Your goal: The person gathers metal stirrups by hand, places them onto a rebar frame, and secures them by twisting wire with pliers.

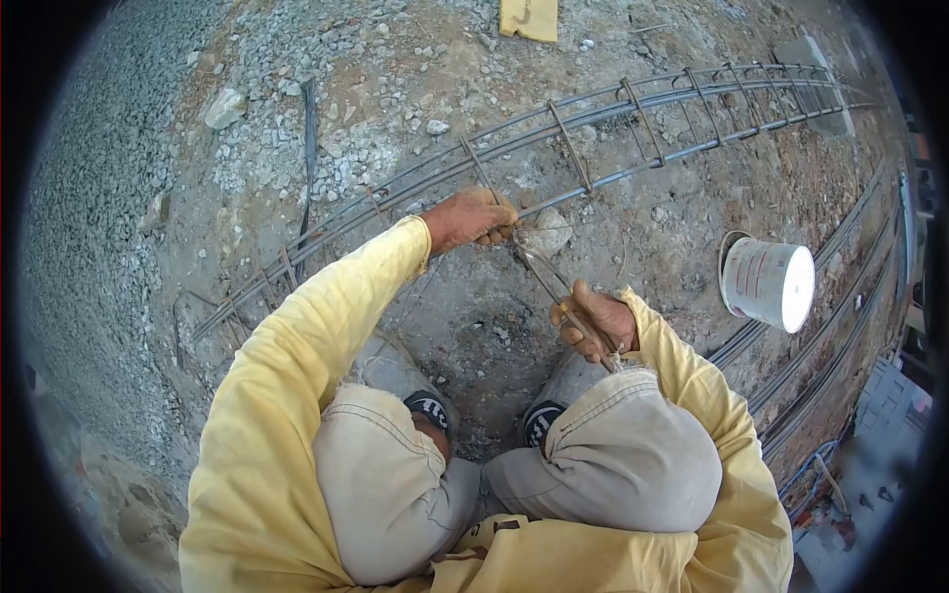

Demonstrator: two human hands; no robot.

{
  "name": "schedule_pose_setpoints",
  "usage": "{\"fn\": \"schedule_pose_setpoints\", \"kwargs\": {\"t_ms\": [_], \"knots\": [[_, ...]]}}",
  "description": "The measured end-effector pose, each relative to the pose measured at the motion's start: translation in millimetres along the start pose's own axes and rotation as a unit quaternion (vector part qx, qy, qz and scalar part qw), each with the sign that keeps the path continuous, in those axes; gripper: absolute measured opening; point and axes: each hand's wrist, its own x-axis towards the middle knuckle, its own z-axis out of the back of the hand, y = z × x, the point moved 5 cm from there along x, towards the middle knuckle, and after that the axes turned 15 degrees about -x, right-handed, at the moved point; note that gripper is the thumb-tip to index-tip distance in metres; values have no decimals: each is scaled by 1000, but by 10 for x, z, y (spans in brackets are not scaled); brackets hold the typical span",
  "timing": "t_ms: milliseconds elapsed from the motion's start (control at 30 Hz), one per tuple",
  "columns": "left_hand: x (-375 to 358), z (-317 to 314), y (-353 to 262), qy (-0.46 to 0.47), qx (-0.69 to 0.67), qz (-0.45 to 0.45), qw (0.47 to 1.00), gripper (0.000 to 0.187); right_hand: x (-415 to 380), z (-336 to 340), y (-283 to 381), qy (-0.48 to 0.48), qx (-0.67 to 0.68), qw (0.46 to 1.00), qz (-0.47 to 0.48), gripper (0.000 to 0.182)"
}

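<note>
A long rebar cage (633, 99), made of thin steel bars with cross stirrups, lies across the ground before me. My left hand (473, 217) is closed around its near bar where a stirrup crosses; the fingertips are partly hidden. Thin wire shows beside those fingers. In my right hand (598, 321), the fingers are wrapped around the handles of tying pincers (542, 274). The pincers' jaw end points up and left and is close to the bar beside my left hand.
A white bucket (769, 283) lies tipped on its side at the right, near several long loose bars (820, 296). A pale stone (546, 231) sits under the cage. Gravel (109, 198) covers the left, and a yellow piece (529, 18) lies at the top.
</note>
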Motion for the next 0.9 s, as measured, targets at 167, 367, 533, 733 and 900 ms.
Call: {"fn": "schedule_pose_setpoints", "kwargs": {"t_ms": [167,367,533,733,900], "knots": [[17,11,18,4,-9,6,1000,20,-62,-128,149,-140,-208,968,32,49],[26,10,18,4,-19,9,1000,21,-241,-214,309,-464,-713,525,39,53],[18,1,17,1,-11,8,1000,22,-113,-197,-28,-359,-419,832,59,58],[-3,-6,8,-4,14,9,1000,22,58,-364,-176,-98,22,992,76,60],[58,30,55,-16,-13,0,1000,24,-114,-305,131,-295,-268,917,-1,53]]}}
